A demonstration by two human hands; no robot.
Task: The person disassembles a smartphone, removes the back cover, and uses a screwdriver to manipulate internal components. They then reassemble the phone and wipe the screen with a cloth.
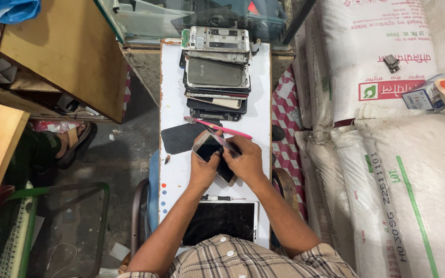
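Note:
My left hand (202, 167) grips a phone (208, 148) with a dark screen and pale frame, holding it over a narrow white board (173, 110). My right hand (244, 160) presses on the same phone from the right, with a thin dark tool or loosened strip (221, 139) slanting up between its fingers. A pink-handled tool (217, 127) lies just beyond the hands. A black flat panel (180, 138) lies to the left of the phone.
A stack of several dismantled phones (216, 72) fills the board's far end. A white-framed tablet (221, 221) and a small screwdriver (222, 197) lie near my chest. Large white sacks (387, 154) stand at right. Another person's sandalled foot (73, 141) rests at left beside wooden boards (63, 51).

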